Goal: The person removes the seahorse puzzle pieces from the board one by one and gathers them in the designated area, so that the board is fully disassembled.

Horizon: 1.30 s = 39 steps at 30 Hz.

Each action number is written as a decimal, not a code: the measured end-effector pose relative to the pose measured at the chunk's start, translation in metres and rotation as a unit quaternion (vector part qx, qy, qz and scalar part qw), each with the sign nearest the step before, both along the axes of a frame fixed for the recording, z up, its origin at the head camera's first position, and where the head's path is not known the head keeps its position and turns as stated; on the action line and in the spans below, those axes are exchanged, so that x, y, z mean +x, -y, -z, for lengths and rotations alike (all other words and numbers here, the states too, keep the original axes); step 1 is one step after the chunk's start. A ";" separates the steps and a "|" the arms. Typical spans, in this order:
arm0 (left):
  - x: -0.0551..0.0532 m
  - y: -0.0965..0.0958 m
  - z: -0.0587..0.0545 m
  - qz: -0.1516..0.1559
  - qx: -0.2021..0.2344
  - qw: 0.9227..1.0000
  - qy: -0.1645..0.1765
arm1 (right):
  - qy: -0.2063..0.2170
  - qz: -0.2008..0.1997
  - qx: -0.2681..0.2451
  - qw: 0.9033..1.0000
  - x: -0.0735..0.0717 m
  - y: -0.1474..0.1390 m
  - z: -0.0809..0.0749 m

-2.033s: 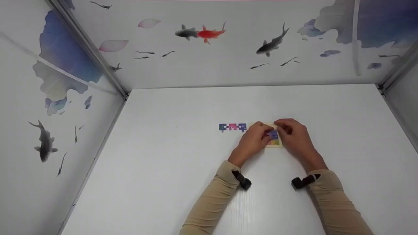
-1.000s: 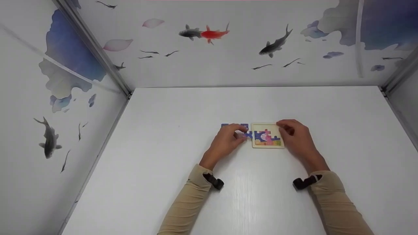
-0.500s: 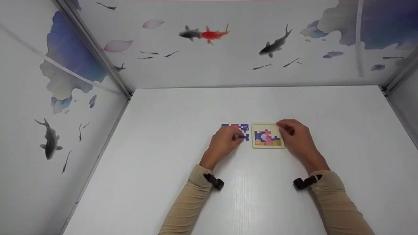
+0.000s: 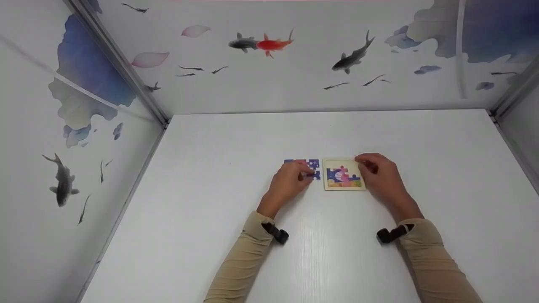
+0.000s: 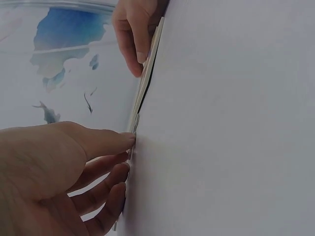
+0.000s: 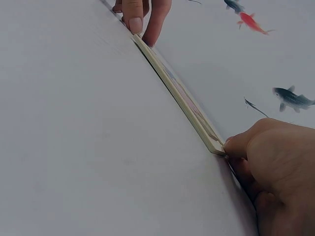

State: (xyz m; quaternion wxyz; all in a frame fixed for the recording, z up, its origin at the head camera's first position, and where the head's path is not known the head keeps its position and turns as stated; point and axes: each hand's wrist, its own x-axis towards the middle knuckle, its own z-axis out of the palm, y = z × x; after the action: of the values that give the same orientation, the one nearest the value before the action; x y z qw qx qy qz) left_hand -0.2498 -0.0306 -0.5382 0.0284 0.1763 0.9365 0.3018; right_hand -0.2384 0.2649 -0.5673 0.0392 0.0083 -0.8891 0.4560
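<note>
Blue tabbed jigsaw piece (image 4: pixel 316 176), newly unfitted, sits nine o'clock of pale square wooden frame (image 4: pixel 351 163); my left hand (image 4: pixel 287 182) pinches it, right hand (image 4: pixel 382 174) grips frame.

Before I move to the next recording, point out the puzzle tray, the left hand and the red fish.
Puzzle tray (image 4: pixel 350 165), head view: bare upper part of its inside.
Left hand (image 4: pixel 287 182), head view: back of the hand.
Red fish (image 4: pixel 271 44), head view: middle of its body.

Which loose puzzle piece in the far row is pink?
The middle puzzle piece, partly hidden by the left hand; the left piece and right piece are blue.
</note>
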 end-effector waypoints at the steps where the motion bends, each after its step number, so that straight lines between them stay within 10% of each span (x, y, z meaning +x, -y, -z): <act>1: 0.000 0.000 0.000 0.000 0.003 1.000 0.000 | 0.002 0.001 -0.001 1.000 0.000 0.000 -0.001; 18: -0.001 -0.009 -0.005 -0.002 0.040 0.999 -0.021 | 0.007 0.000 -0.002 1.000 -0.001 -0.001 -0.002; 39: -0.009 -0.068 0.002 0.093 0.097 0.991 0.002 | -0.046 -0.019 0.010 0.999 -0.001 -0.002 0.003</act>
State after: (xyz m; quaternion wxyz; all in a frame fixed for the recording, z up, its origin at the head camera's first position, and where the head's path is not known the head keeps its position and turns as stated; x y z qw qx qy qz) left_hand -0.2588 0.0374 -0.5400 0.0414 0.2640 0.8823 0.3875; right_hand -0.2399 0.2672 -0.5701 0.0715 0.0470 -0.8906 0.4466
